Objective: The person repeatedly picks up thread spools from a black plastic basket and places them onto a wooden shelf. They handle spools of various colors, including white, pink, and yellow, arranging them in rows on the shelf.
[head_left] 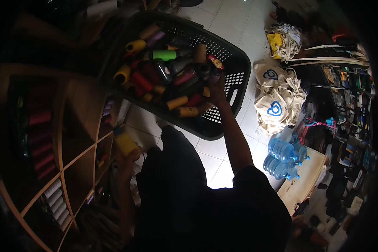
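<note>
A large dark green plastic basket [242,63] full of thread spools stands in front of me. My left hand [128,156] is closed around a yellow thread spool [126,142] with a darker blue end, held low beside the shelf at my left. Inside the basket's right side, my right hand [216,93] is among the spools. Its fingers are dim and partly hidden, so their grip is unclear. Near it lie an orange spool [188,111], a brown spool [200,53] and a red spool [216,61]. Farther left is a bright green spool [164,55].
A wooden shelf [78,157] with compartments along the left holds dark red spools [41,138] and white spools [56,201]. Cream cloth bags [277,94] lie on the tiled floor at right. Blue water jugs [281,150] stand by a pale wooden table [304,178]. Crowded racks [348,109] line the far right.
</note>
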The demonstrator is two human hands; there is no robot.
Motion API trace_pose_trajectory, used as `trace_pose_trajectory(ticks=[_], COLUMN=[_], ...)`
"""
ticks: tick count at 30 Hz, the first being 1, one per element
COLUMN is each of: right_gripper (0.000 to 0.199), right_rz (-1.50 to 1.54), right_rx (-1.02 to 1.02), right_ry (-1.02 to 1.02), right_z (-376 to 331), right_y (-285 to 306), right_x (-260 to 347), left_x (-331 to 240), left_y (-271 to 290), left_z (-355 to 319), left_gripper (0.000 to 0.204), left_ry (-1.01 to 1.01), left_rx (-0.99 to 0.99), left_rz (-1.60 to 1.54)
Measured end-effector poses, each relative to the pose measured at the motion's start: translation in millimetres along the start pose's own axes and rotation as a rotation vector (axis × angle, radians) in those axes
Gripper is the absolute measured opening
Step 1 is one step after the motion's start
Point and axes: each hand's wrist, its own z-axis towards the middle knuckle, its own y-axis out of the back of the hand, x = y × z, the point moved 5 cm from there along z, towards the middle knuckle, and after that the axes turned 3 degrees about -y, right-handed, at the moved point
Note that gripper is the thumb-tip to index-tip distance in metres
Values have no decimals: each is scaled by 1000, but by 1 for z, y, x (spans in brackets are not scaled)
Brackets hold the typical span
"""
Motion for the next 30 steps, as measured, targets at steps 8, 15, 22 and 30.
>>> trace_pose_trajectory(ticks=[8, 15, 22, 30], right_gripper=[69, 68, 61, 50], right_rz=[425, 1244, 1613, 82], right_rx=[425, 937, 1199, 933], right_ry=[-215, -273, -666, 69], right_z=[0, -45, -65, -7], right_y=[65, 110, 105, 42], right_x=[54, 195, 219, 94], left_x=[-24, -47, -22, 1], left_y=[25, -32, -22, 10], left_z=[-20, -14, -4, -22], left_gripper=[47, 71, 83, 82], left_ry=[-136, -114, -55, -131], left_rx=[24, 565, 544, 438], left_rz=[-320, -434, -351, -575])
